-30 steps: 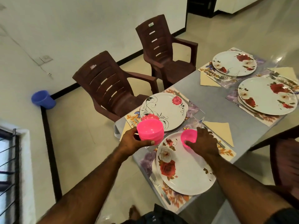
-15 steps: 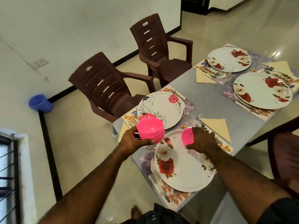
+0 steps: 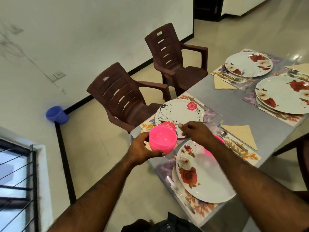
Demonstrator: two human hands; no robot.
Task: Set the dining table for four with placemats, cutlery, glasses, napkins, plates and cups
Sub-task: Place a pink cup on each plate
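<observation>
Cups [image 3: 162, 139], pink and nested in a stack, sit in the left hand [image 3: 142, 149], whose fingers wrap the stack to hold it clear of the table [image 3: 232, 104] as a supply. One pink cup [image 3: 219, 139] rests at 12 o'clock of the nearest plate [image 3: 203, 177], partly hidden by the right arm. The right hand [image 3: 194, 131] holds nothing, fingers loosely bent, reaching toward the stack, presumably for another cup.

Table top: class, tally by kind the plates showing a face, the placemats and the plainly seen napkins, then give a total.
White round floral plates, stacks counted once: 4
Floral rectangular placemats: 4
Beige folded napkins: 3
Total: 11
</observation>
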